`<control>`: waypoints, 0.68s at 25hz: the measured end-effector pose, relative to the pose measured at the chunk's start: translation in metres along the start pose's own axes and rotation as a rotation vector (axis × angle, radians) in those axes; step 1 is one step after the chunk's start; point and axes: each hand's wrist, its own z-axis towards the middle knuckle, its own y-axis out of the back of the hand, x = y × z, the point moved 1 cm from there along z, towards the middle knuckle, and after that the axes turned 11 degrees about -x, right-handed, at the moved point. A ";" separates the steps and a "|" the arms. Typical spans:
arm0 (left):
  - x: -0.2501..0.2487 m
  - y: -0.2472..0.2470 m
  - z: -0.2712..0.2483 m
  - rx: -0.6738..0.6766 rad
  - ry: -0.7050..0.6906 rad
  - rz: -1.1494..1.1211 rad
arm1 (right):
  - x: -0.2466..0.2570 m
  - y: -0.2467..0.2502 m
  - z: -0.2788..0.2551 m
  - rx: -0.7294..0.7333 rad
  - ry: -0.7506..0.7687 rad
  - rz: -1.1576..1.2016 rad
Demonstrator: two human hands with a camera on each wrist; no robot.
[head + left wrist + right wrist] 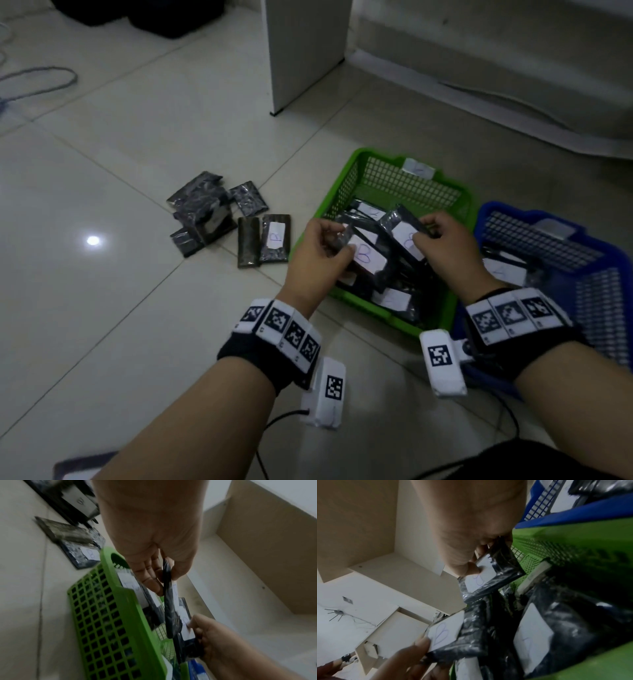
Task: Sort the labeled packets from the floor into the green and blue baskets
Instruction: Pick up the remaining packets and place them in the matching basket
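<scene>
Two B packets held over green basket [346, 185]: left hand [317, 253] pinches one [368, 257], right hand [445, 246] pinches other [406, 233]. Blue basket [589, 270] just right; more packets [219, 212] on floor.

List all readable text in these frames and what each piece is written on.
"B": label of the packet in the left hand.
"B": label of the packet in the right hand.
"B": label of a floor packet.
Basket tags, other packet labels: too blurred to read.
Wristband squares: coded patterns, no words.
</scene>
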 end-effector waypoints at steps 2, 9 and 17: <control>0.000 -0.020 -0.006 0.070 -0.078 0.107 | -0.014 0.010 0.001 -0.018 -0.006 -0.125; 0.018 -0.049 -0.020 0.116 -0.532 0.760 | -0.038 0.008 0.006 0.096 -0.015 -0.351; 0.025 -0.047 -0.022 0.108 -0.612 0.815 | -0.037 0.001 -0.010 0.116 0.198 -0.834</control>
